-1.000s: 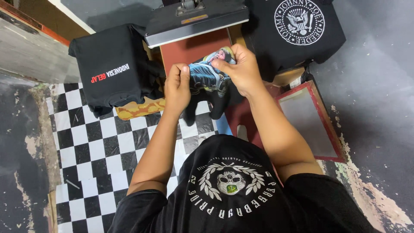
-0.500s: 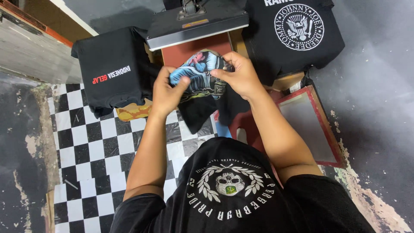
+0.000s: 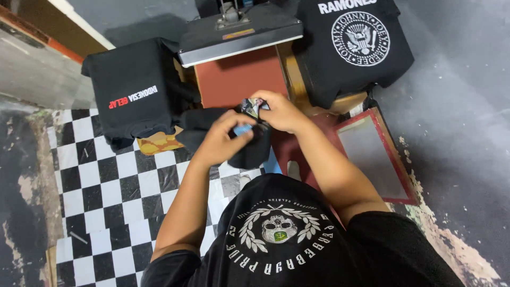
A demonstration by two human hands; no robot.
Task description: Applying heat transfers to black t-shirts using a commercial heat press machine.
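Taking the heat press (image 3: 239, 32) as the landmark and moving from left to right: to its left and a little toward the person, a folded black shirt with a red and white print (image 3: 133, 90) lies on the checkered floor (image 3: 106, 186). Directly below the press's raised top plate, in front of the red lower platen (image 3: 236, 77), the left hand (image 3: 220, 141) is closed on the near edge of a black printed shirt (image 3: 210, 125), pinching cloth with a patch of blue print showing at the fingers. Just right of it, still in front of the platen, the right hand (image 3: 279, 112) is clenched around a bunched part of the same garment, where a bit of coloured graphic peeks out. So the garment sits between and under both hands, partly hidden by them, draping down toward the person. To handle it well, I judge both grips should stay on matching edges, pulling the cloth taut and even so no crease forms. Right of the press lies a black shirt with a round white emblem (image 3: 353, 45), and nearer the person, a red-framed screen (image 3: 374, 154).
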